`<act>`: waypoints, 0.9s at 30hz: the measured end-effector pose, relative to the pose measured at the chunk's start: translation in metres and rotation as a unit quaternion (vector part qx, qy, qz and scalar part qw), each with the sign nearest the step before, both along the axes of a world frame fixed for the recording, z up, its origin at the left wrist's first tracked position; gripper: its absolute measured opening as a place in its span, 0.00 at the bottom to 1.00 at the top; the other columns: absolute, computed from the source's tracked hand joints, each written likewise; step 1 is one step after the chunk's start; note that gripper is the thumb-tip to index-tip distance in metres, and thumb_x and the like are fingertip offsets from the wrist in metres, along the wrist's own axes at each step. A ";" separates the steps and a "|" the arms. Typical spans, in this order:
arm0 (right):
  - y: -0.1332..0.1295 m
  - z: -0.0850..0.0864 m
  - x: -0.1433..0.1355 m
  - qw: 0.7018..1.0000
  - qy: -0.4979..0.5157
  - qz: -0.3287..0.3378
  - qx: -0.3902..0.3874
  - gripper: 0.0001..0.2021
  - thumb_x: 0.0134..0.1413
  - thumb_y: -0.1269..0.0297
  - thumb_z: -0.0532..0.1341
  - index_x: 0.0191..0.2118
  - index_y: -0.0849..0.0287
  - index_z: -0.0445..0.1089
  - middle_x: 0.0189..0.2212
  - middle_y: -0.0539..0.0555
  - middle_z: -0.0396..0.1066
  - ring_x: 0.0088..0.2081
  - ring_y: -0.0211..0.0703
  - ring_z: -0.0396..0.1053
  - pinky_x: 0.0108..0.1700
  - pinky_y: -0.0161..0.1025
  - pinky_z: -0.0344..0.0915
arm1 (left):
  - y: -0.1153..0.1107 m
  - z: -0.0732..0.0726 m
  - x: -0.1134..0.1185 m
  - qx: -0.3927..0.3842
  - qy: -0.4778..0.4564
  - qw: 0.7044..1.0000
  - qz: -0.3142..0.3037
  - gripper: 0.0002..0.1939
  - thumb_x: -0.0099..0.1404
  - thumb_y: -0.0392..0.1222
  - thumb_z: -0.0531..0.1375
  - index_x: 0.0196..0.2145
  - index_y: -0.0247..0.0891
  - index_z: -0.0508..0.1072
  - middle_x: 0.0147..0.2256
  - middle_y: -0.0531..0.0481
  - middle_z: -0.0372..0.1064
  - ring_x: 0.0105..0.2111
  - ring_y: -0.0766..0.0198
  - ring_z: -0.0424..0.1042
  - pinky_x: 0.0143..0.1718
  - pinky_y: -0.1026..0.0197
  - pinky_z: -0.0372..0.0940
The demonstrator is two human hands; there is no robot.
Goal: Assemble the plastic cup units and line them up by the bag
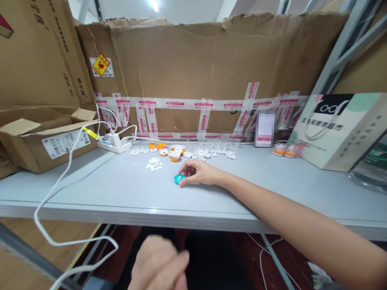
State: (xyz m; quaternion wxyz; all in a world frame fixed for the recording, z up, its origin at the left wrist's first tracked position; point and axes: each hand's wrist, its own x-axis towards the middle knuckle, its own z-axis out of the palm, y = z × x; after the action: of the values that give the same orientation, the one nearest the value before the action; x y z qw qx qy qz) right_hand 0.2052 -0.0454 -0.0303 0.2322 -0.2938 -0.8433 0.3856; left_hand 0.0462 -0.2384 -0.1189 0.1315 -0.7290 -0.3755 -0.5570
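We held a teal cap [179,179] at the centre of the frame.
Our right hand [198,172] had closed its thumb and fingers on the cap's rim, on or just over the grey worktop [114,188]. A light, even pinch seemed best to us, with the cap kept level so the small pale bit inside would not tip. Our left hand [159,267] was blurred at the lower centre, below the front edge [152,218]; its fingers looked curled, but we could not tell whether it held anything. Small white pieces [154,164] lay just left of the cap, and orange and white rings [175,155] sat behind it, so we judged the room for moving better toward us. The white cable [69,165] crossed the edge at the left.
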 end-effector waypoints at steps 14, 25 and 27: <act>-0.001 -0.004 -0.004 0.997 0.048 0.013 -0.059 0.15 0.32 0.65 0.70 0.31 0.63 0.71 0.26 0.48 0.71 0.29 0.35 0.67 0.35 0.35 0.65 | 0.071 0.059 0.002 -0.223 0.123 0.959 0.123 0.14 0.67 0.39 0.49 0.46 0.41 0.70 0.47 0.50 0.70 0.44 0.58 0.70 0.46 0.55 0.63; -0.006 -0.007 -0.005 0.995 0.097 0.018 -0.026 0.17 0.36 0.60 0.69 0.35 0.63 0.71 0.29 0.51 0.73 0.32 0.38 0.70 0.41 0.40 0.67 | 0.074 0.066 -0.003 -0.287 0.101 0.947 0.106 0.15 0.67 0.40 0.48 0.49 0.43 0.67 0.49 0.51 0.67 0.46 0.59 0.68 0.49 0.56 0.62; -0.007 -0.006 -0.005 0.996 0.090 0.016 -0.018 0.17 0.37 0.60 0.69 0.35 0.63 0.71 0.29 0.51 0.73 0.32 0.38 0.70 0.40 0.39 0.67 | 0.076 0.068 -0.005 -0.293 0.100 0.946 0.093 0.15 0.67 0.40 0.48 0.49 0.43 0.67 0.48 0.50 0.68 0.45 0.58 0.69 0.49 0.56 0.63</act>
State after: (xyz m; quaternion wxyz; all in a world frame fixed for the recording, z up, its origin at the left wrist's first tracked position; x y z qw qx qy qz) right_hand 0.2007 -0.0521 -0.0362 0.2960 -0.2486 -0.8164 0.4290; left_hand 0.0416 -0.1626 -0.0512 0.0000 -0.7493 -0.5732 -0.3315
